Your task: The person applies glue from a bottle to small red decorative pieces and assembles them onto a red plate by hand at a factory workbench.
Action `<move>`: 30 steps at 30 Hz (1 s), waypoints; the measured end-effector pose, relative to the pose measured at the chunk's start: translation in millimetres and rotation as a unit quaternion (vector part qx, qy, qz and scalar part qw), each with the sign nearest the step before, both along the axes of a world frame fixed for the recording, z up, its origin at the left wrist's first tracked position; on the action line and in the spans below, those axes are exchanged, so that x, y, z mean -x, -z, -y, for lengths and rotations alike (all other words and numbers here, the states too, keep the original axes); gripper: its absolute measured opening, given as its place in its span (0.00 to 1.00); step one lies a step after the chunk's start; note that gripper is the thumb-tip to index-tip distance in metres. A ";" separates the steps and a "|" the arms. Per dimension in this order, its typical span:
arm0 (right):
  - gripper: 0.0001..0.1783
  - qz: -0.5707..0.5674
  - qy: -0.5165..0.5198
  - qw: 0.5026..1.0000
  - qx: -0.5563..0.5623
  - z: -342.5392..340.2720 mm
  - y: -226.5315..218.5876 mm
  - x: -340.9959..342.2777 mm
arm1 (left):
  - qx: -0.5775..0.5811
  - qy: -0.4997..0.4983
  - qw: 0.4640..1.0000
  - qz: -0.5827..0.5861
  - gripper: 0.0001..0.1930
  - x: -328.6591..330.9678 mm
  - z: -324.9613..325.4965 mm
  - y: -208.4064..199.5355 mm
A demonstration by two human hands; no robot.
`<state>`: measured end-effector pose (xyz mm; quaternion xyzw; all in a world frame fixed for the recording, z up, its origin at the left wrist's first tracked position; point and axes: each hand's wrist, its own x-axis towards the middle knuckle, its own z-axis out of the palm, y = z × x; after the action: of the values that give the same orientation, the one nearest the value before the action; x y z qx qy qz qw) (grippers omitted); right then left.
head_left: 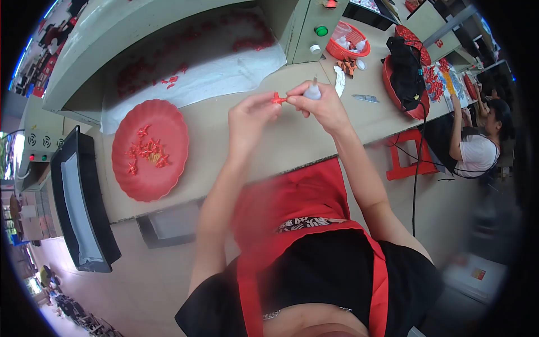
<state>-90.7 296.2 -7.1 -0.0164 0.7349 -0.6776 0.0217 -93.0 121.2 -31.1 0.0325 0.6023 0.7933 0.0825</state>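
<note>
Over the workbench, my left hand (254, 113) pinches a small glossy red piece (277, 100), possibly star-shaped, between its fingertips. My right hand (325, 109) meets it from the other side, its thumb and forefinger at the piece's thin end. That same hand also grips a small whitish squeeze bottle (312, 92) with a narrow tip pointing up and away. To the left, a red scalloped plate (177, 126) bears several red star-shaped pieces (147, 148) and a small golden patch.
Beyond my hands, a grey machine (129, 45) opens over a white sheet (236, 73) strewn with red bits. A black tray (104, 224) is at the left; a cutter (366, 98), a red basket (365, 51) and a black cloth (405, 73) at the right. Another person sits far right.
</note>
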 end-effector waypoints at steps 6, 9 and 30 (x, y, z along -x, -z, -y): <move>0.08 0.052 -0.015 0.999 -0.007 -6.3 19.6 35.3 | -0.077 0.073 0.985 0.138 0.14 38.7 5.2 11.2; 0.09 0.073 -0.041 0.996 0.002 -3.5 23.8 42.7 | -0.151 0.099 0.966 0.185 0.16 46.7 13.0 28.6; 0.06 0.067 -0.143 0.987 -0.021 -3.7 33.7 65.3 | -0.058 0.029 0.979 0.194 0.19 47.9 23.0 27.2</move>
<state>-156.1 299.9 -40.7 -0.0752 0.7362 -0.6512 0.1681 -140.9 98.3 -58.4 -0.0999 0.5266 0.8153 0.2192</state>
